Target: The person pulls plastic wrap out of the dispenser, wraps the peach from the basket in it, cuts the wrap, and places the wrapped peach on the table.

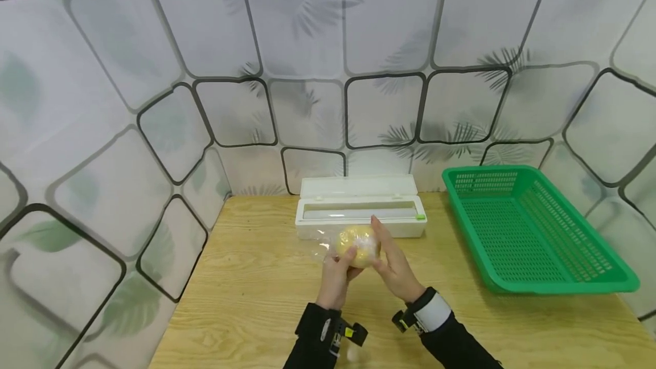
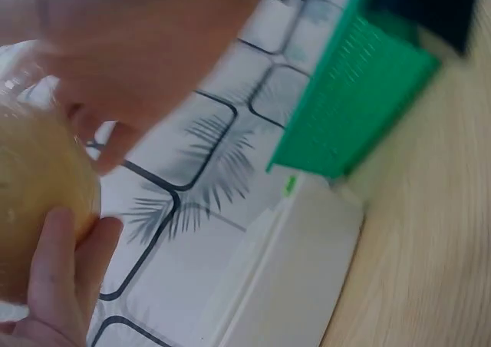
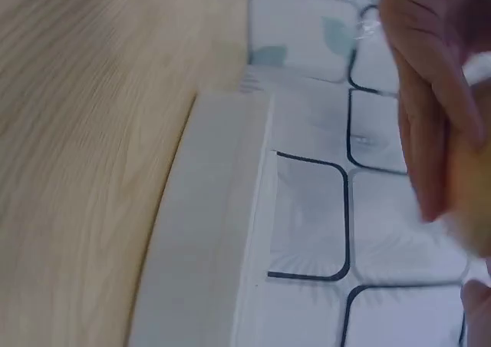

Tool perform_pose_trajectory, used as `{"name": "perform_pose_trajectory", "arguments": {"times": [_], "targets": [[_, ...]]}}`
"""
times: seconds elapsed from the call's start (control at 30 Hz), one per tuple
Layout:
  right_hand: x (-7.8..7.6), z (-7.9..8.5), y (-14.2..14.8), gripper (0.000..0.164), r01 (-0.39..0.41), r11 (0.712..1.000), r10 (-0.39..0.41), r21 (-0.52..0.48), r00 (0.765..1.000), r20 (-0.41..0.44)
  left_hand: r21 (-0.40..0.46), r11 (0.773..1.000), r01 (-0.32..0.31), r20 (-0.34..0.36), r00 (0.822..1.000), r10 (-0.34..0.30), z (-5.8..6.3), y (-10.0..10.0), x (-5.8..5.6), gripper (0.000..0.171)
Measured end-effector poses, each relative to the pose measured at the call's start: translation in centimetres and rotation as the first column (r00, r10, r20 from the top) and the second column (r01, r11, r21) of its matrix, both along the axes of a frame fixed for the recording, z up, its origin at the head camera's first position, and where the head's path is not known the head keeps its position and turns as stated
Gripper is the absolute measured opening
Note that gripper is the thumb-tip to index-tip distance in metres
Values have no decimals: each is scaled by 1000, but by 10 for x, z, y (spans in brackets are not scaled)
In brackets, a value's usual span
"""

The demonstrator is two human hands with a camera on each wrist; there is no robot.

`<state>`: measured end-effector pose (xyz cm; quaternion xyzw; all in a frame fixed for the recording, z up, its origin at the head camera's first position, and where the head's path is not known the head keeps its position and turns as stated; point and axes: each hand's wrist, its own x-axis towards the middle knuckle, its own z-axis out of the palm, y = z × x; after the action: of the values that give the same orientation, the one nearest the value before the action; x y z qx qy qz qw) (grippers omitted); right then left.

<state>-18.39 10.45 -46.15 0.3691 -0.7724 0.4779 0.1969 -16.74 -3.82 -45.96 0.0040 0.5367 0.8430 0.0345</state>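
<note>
A round yellow thing wrapped in clear cling film is held up over the table, in front of the white box. A loose, crinkled bit of film sticks out on its left side. My left hand grips it from below, with the thumb on the near face. On its right side is my right hand, index finger straight and pointing up, thumb low by the wrapped thing. The left wrist view shows the left fingers against the yellow surface, and the right hand blurred above.
The long white cling film box stands with its lid raised at the back of the wooden table. A roll shows inside it, and a green tab sits at its right end. To the right stands a green plastic basket.
</note>
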Motion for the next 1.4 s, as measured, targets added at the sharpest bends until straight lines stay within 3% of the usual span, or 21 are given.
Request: {"name": "perform_pose_trajectory", "arguments": {"times": [0.1, 0.2, 0.3, 0.43, 0.57, 0.7, 0.9, 1.0, 1.1, 1.2, 1.3, 1.4], "targets": [[0, -3, 10, 87, -14, 998, 14, 54, 1000, 4, 31, 996, 84, 40, 996, -86, 2, -5, 1, 54], [-3, -3, 17, 104, 5, 986, 6, 164, 998, -63, -32, 990, 139, 59, 989, -137, 3, -10, 2, 53], [-5, 4, 18, 110, -4, 975, 19, 220, 998, -67, -84, 981, 172, 68, 984, -167, 3, -13, 3, 50], [-4, 12, 15, 102, -32, 974, 31, 223, 999, 5, -97, 977, 192, 68, 980, -186, 1, -12, 3, 53], [-3, 12, 11, 86, -37, 988, 27, 150, 997, 73, -87, 978, 188, 50, 982, -184, -2, -8, 3, 55], [0, 11, 4, 68, -5, 1000, 5, 15, 999, 54, -95, 982, 165, 24, 986, -163, -5, -3, 3, 51], [14, 30, -10, 32, 40, 986, -35, -165, 999, 29, -159, 982, 98, -49, 993, -107, -5, 0, 3, 48], [15, 30, -13, 35, 29, 982, -13, -189, 996, 88, -207, 975, 75, -83, 992, -94, 0, -2, 3, 46], [11, 23, -11, 43, -31, 977, 75, -212, 976, 205, -277, 960, 38, -137, 987, -79, 7, -6, 5, 49], [6, 15, -8, 50, -43, 972, 124, -230, 929, 350, -336, 942, -19, -202, 978, -52, 14, -9, 5, 54], [4, 14, -7, 50, 38, 978, 58, -204, 894, 444, -322, 946, -35, -205, 978, -34, 15, -12, 5, 61], [6, 20, -8, 44, 169, 968, -70, -185, 891, 449, -277, 961, -10, -197, 979, -47, 10, -14, 3, 63]]}}
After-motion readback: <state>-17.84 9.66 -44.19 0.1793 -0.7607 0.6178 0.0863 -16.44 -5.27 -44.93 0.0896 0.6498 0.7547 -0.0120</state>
